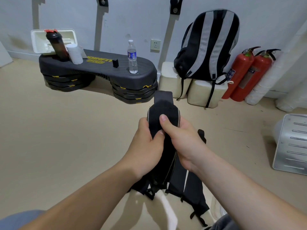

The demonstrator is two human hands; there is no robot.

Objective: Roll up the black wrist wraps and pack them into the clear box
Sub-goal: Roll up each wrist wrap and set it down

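Between both hands, centre of view, the black wrist wraps [163,112] are held up above the floor [49,130]. Their top end is folded over and sticks out past the hands; loose tails hang down below the wrists toward the lap. The left hand [146,143] curls round the left edge, thumb pressed on the front. The right hand [184,140] grips the right edge, thumb on the fabric just above the left thumb. Beyond sit a black step platform [103,68] with a water bottle [132,57] upright on it, a striped backpack [209,45] on foam blocks [199,92], and two red fire extinguishers [240,75] near the wall [132,17].
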